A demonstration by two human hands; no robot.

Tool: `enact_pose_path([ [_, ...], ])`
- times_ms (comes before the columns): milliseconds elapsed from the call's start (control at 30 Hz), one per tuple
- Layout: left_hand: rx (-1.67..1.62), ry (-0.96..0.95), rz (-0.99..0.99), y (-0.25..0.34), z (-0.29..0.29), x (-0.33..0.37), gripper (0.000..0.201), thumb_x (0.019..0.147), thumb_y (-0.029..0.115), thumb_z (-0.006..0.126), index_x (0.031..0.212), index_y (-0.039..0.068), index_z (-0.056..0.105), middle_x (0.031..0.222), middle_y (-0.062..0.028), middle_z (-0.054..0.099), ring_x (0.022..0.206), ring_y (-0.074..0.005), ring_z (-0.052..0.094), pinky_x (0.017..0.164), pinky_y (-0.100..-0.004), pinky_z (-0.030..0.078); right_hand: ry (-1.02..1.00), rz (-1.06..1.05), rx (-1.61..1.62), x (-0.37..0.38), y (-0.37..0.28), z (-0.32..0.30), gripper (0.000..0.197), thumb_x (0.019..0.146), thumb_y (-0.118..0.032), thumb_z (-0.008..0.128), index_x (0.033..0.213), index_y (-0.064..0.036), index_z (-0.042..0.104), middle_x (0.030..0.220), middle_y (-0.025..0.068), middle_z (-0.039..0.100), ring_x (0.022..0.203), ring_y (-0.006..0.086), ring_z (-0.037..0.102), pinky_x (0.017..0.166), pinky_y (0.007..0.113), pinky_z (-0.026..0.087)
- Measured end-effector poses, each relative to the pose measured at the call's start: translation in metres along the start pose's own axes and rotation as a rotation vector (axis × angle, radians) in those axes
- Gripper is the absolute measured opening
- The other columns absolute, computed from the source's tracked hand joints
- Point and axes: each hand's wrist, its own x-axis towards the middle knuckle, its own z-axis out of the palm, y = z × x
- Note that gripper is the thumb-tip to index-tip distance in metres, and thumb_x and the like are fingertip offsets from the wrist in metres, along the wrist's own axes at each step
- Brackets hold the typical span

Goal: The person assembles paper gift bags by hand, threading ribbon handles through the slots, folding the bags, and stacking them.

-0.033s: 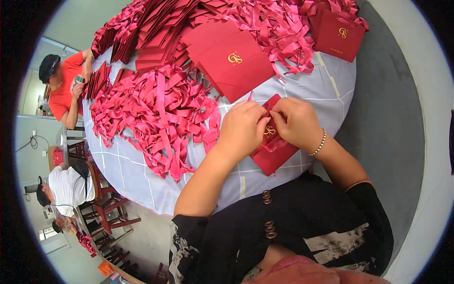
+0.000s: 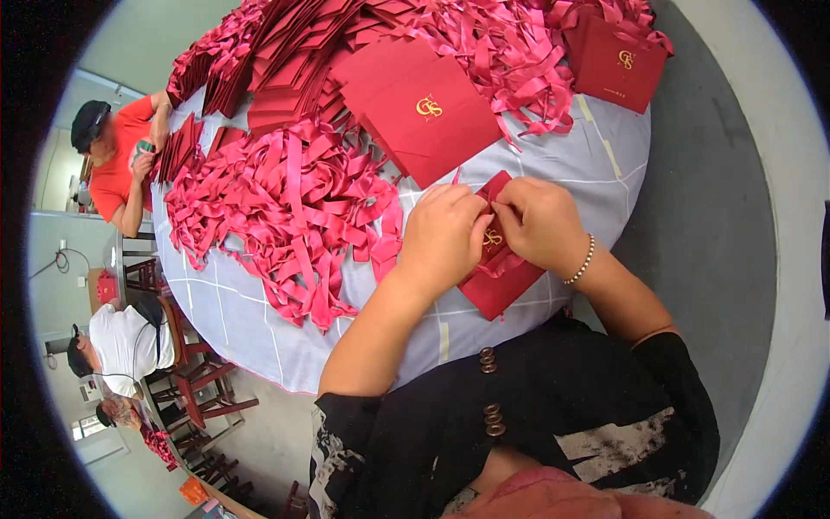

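Note:
A small red paper gift bag (image 2: 504, 292) with a gold emblem lies tilted on the cloth-covered table in front of me. Across its face runs a loose pink-red ribbon (image 2: 501, 265). My left hand (image 2: 443, 232) is closed in a pinch over the bag's left side, and a thin ribbon end sticks up beyond its fingers. From the other side my right hand (image 2: 545, 227), with a beaded bracelet at the wrist, pinches close to the left fingertips. Both seem to grip the ribbon, though the fingers cover most of the spot.
Loose ribbons (image 2: 294, 203) lie heaped to the left. Flat red bags (image 2: 406, 108) are stacked beyond my hands, with more bags and ribbons behind. Another ribboned bag (image 2: 618, 73) sits at the far right edge. A person in orange (image 2: 125, 160) works across the table; stools (image 2: 203, 389) stand lower left.

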Motion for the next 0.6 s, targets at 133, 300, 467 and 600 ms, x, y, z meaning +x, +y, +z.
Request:
enact_pose_path([
  [133, 0.014, 0.033, 0.116, 0.001, -0.005, -0.002, 0.011, 0.079, 0.009, 0.073, 0.083, 0.002, 0.067, 0.079, -0.0120, 0.061, 0.078, -0.0334, 0.060, 0.079, -0.0434, 0.048, -0.046, -0.014, 0.187, 0.024, 0.001, -0.028, 0.012, 0.076, -0.008, 0.077, 0.080, -0.0026, 0.067, 0.075, 0.0096, 0.063, 0.067, 0.0245, 0.060, 0.061, 0.034, 0.048],
  [300, 0.078, 0.027, 0.262, 0.019, -0.007, 0.000, 0.007, 0.077, 0.010, 0.068, 0.082, 0.005, 0.065, 0.077, -0.0091, 0.056, 0.082, -0.0282, 0.060, 0.094, -0.0458, 0.045, -0.342, -0.208, 0.059, 0.057, 0.013, -0.054, 0.014, 0.075, -0.016, 0.077, 0.076, -0.0039, 0.070, 0.075, 0.0092, 0.064, 0.067, 0.0273, 0.062, 0.062, 0.038, 0.048],
  [467, 0.240, 0.000, 0.323, 0.026, -0.009, -0.004, 0.013, 0.073, 0.008, 0.069, 0.085, 0.008, 0.065, 0.078, -0.0040, 0.055, 0.078, -0.0228, 0.058, 0.093, -0.0440, 0.045, -0.871, -0.180, -0.018, 0.090, -0.005, -0.067, 0.026, 0.074, -0.027, 0.076, 0.069, -0.0024, 0.071, 0.066, 0.0112, 0.063, 0.064, 0.0288, 0.063, 0.060, 0.040, 0.048],
  [600, 0.253, -0.022, 0.317, 0.025, -0.010, -0.004, 0.013, 0.073, 0.008, 0.070, 0.085, 0.008, 0.066, 0.077, -0.0038, 0.055, 0.078, -0.0221, 0.058, 0.093, -0.0439, 0.045, -0.995, -0.128, -0.218, 0.095, -0.009, -0.060, 0.022, 0.075, -0.022, 0.073, 0.070, -0.0013, 0.071, 0.062, 0.0126, 0.064, 0.057, 0.0274, 0.062, 0.056, 0.040, 0.048],
])
